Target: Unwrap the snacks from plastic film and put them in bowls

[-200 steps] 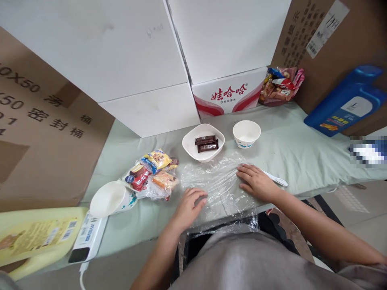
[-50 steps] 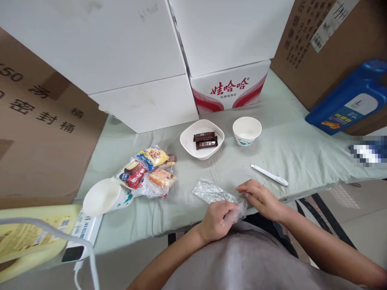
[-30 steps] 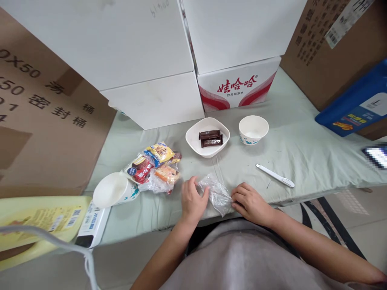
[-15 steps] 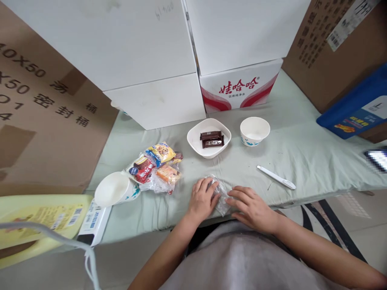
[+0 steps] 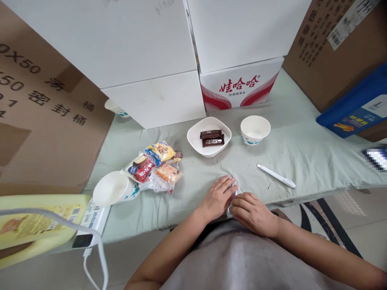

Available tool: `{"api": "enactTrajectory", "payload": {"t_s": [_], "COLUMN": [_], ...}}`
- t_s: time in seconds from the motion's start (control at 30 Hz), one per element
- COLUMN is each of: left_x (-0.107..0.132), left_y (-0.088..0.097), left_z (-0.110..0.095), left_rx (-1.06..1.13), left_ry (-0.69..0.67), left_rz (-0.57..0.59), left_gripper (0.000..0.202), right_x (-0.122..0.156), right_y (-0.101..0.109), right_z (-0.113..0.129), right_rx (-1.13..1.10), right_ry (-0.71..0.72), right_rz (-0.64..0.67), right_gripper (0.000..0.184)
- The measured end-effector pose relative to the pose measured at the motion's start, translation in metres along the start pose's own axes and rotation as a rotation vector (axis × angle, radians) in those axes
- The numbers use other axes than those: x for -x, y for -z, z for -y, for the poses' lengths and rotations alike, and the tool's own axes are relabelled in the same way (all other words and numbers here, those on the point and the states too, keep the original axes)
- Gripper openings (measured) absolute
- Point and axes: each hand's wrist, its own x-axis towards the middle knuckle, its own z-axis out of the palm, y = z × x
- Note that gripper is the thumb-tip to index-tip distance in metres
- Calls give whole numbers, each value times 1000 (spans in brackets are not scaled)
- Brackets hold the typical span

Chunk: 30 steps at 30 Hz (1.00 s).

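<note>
A crinkled clear plastic wrapper [image 5: 229, 213] lies at the table's front edge, mostly hidden beneath both hands. My left hand [image 5: 218, 198] rests on it from the left, fingers stretched out and lying flat. From the right, my right hand [image 5: 255, 215] has curled fingers closed over the wrapper's edge, touching my left fingertips. Beyond the hands, a white bowl [image 5: 195, 141] contains two dark brown wrapped snack bars [image 5: 213, 141]. A white utility knife [image 5: 275, 175] lies to the right of my right hand.
Several packaged snacks [image 5: 160, 155] are heaped at left, near a tilted paper cup [image 5: 110, 189]. Another paper cup [image 5: 255, 127] stands right of the bowl. White cartons [image 5: 157, 100] rise behind. A yellow jug [image 5: 39, 217] and grey cable [image 5: 101, 249] occupy the left front.
My left hand has slid right along with the wrapper, closing the gap to my right hand. My right fingers are more curled; more of the wrapper is covered.
</note>
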Motion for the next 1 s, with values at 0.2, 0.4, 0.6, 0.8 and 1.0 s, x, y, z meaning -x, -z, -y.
{"api": "enactTrajectory", "payload": {"t_s": [0.2,0.4,0.6,0.8,1.0], "left_x": [-4,-1,1,3,0], "left_y": [0,-2,-9,-10,-3], "left_z": [5,12,15,15,9], "left_rx": [83,102,134,140,60], "left_ry": [-5,208,251,301,331], "left_rz": [-100,-356,-362,-354,-366], "left_gripper": [28,19,42,50,12], "right_x": [6,-14,-47,-64,-60], "right_y": [-2,9,7,-11,-18], "right_z": [-7,-15,-35,-46,-49], "right_rx": [17,-113,10,250,279], "right_ry": [24,38,-247,-384,-346], "right_rz": [-25,51,-11,53,5], "right_gripper": [24,21,25,21,20]}}
